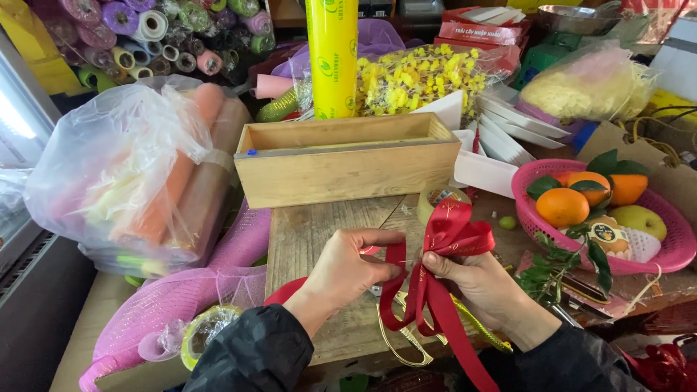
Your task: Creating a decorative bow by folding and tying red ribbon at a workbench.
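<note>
A red ribbon bow (454, 229) with gold print is held above a wooden board (305, 243). My right hand (483, 290) pinches the bow at its knot, and long red tails (443, 319) hang down from there. My left hand (348, 272) grips one ribbon loop and what looks like a thin wire at the bow's centre. Gold-handled scissors (406, 345) lie on the board under both hands.
A long open wooden box (348, 163) stands behind the board. A pink basket (671, 250) holds oranges and a pear at right. A plastic bag of paper rolls (138, 174) fills the left. A yellow wrap roll (332, 58), yellow flowers (414, 76), pink mesh (181, 297), tape roll (207, 330) surround.
</note>
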